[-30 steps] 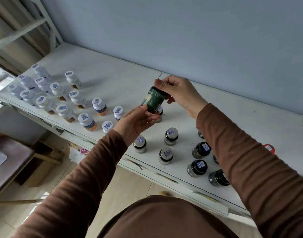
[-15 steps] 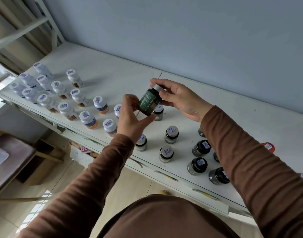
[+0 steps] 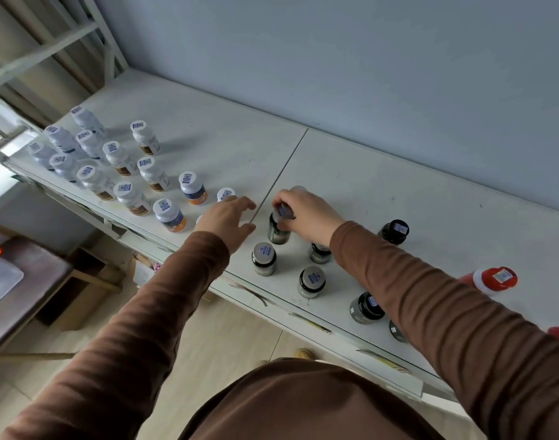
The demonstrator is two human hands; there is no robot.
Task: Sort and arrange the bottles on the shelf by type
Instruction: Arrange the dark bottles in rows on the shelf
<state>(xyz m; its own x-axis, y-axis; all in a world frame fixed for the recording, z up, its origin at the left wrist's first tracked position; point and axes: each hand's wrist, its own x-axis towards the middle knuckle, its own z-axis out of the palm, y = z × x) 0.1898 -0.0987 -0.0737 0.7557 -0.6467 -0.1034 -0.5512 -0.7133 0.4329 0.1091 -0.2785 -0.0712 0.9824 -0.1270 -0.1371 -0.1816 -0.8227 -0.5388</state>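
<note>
Fourteen white bottles are counted on the shelf, seven dark jars, two red-capped bottles, and two hands.

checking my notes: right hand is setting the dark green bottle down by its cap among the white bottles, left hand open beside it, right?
Not quite. In the head view the right hand sets the dark green bottle among the silver-capped dark bottles, not the white bottles. The left hand is open beside it.

Single head-worn wide-angle camera, looking forward and steeply down onto a white shelf, sitting close above it, shelf running from 10 o'clock towards 4 o'clock, wall filling 12 o'clock.
</note>
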